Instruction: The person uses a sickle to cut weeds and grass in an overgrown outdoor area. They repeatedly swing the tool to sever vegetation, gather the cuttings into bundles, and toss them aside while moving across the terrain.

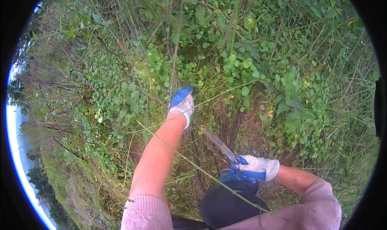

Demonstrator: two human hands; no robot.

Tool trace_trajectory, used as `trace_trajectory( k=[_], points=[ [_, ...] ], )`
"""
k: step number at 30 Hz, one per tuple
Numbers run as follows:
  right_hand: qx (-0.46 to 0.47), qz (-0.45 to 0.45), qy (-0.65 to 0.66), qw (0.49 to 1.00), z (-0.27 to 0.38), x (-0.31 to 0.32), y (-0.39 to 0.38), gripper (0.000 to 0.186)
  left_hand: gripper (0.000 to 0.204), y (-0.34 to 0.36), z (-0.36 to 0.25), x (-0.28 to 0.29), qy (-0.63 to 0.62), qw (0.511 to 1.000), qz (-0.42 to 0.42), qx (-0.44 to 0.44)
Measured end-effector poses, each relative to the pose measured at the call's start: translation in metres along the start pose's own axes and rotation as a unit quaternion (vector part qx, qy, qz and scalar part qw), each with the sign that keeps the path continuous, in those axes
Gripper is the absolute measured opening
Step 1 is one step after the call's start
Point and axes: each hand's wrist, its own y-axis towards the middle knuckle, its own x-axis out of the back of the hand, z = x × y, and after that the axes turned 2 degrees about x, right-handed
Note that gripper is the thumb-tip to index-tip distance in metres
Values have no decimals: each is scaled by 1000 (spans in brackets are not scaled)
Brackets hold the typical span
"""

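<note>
My left hand [184,102], in a white glove with blue-coated fingers, reaches forward into the weeds. Its fingers curl away from view around a tall brownish plant stem [174,65], and the exact grip is partly hidden. Lower and to the right, my right hand [252,166] wears the same kind of glove. It is closed on a long-bladed knife [221,144], whose handle is covered by the fingers. The flat, dull blade slants up and left over dry stalks and soil, apart from my left hand.
Leafy green weeds [290,85] grow thickly ahead and to the right. A thin green stalk [189,160] crosses in front of my left arm and dark-clothed knee [225,202]. Bare brown soil [252,125] shows near the blade. Dry twigs [66,145] stick out at left.
</note>
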Motion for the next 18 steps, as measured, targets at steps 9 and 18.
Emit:
trace_trajectory(
  k=[9,18],
  points=[
    [99,-63,-464,878,-8,15,75,28,18,16,122,0,55,997,-3,-53],
    [23,-237,-211,948,11,-15,-12,20,19,-52,80,46,131,991,31,-15]
  ],
)
